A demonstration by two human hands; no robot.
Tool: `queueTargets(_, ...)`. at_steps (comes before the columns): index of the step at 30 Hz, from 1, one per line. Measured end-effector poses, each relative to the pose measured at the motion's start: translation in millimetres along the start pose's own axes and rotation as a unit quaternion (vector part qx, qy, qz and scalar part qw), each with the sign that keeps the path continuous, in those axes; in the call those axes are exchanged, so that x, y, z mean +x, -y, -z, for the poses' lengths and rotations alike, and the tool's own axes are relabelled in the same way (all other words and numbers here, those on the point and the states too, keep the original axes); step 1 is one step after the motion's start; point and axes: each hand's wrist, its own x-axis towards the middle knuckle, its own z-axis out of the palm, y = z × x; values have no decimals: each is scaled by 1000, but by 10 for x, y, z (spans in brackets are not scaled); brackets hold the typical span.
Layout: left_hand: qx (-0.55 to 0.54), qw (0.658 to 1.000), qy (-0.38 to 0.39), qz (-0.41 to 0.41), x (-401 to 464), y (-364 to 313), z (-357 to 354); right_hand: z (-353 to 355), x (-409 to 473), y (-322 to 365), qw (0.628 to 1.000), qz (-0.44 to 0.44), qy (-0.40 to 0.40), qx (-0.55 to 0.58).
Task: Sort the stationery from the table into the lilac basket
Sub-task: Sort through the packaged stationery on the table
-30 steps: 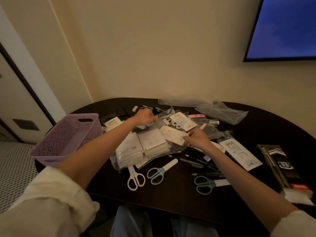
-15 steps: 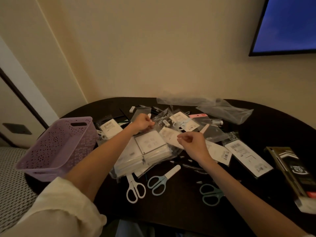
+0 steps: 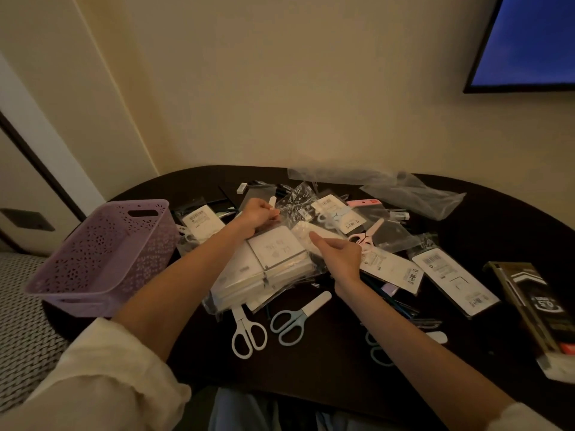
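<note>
Change vs 1 s ago: both hands have lifted off the pile and closed on one item. Left hand [image 3: 259, 214] now has fingers curled tight around a clear crinkly packet [image 3: 297, 202] at approx 12 o'clock of the heap; a small white tab sticks up above the knuckles. Right hand [image 3: 337, 255] has come in from 3 o'clock toward centre; thumb and forefinger look pinched on the near edge of a pale flat packet [image 3: 306, 234], other fingers curled under. Whether both hands hold the same wrapper: cannot tell, plastic overlaps.

Meaning for task, in my judgement: a pick is under way, nothing transferred yet. Lilac basket [image 3: 102, 256] sits at 9 o'clock on the table [image 3: 342, 377] edge, well apart from the held item; what its interior holds is not visible from this angle.

Stationery still on table: stacked white pads in film [image 3: 270, 269] at centre, white scissors [image 3: 247, 335] and blue scissors [image 3: 291, 321] at 6 o'clock, barcode-labelled packs at 3 o'clock, dark box [image 3: 541, 312] at far 3–4 o'clock.

Hidden/unclear: right forearm covers a third pair of scissors at 5 o'clock. Low light; label text unreadable. Dark box is cut off by the frame edge. Pens under the pile only partly seen.
</note>
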Motion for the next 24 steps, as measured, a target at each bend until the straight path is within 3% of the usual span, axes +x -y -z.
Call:
queueTargets(5, -17, 1000, 8, 6, -14, -24, 25, -135, -7, -7, 997, 28, -4, -66)
queueTargets(13, 85, 984, 111, -114, 130, -263, 79, -137, -44, -44, 993, 86, -15, -75)
queueTargets(24, 126, 973, 178, -75, 253, -258, -29, -124, -79, -68, 969, 206, -18, -131)
